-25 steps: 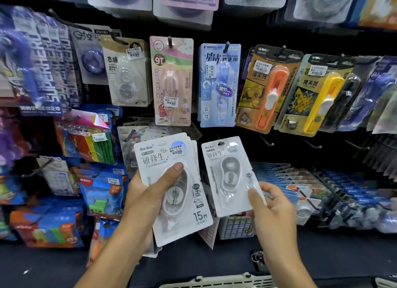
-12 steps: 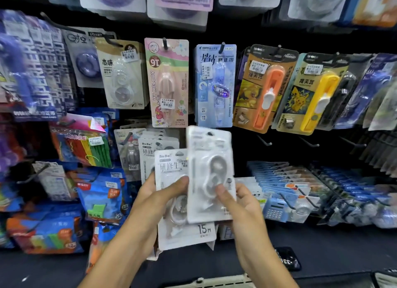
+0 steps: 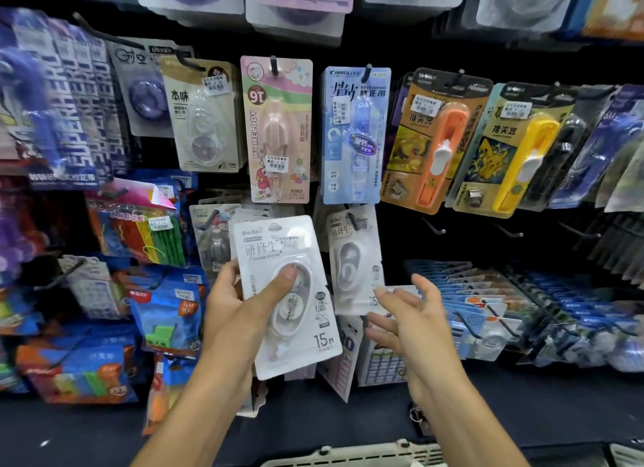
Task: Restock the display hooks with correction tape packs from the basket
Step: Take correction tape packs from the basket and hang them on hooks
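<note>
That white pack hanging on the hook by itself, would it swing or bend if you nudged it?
The hanging pack would probably swing, since it seems to hang from a single hook at its top. The flat card likely flexes a little, while the bulging plastic blister should stay stiffer. It looks light.

White card with grey lettering on the correction tape pack point(image 3: 278, 257) in the left hand point(image 3: 230, 303); same white and grey on the hung pack point(image 3: 355, 257). Pink, green and cream stripes on the pink pack point(image 3: 278, 128). Pale blue on the blue pack point(image 3: 355, 135). Orange dispenser point(image 3: 442, 153) on black and amber. Yellow dispenser point(image 3: 526, 163) on black and olive. Cream basket point(image 3: 366, 454). Black backboard point(image 3: 488, 243).
</note>
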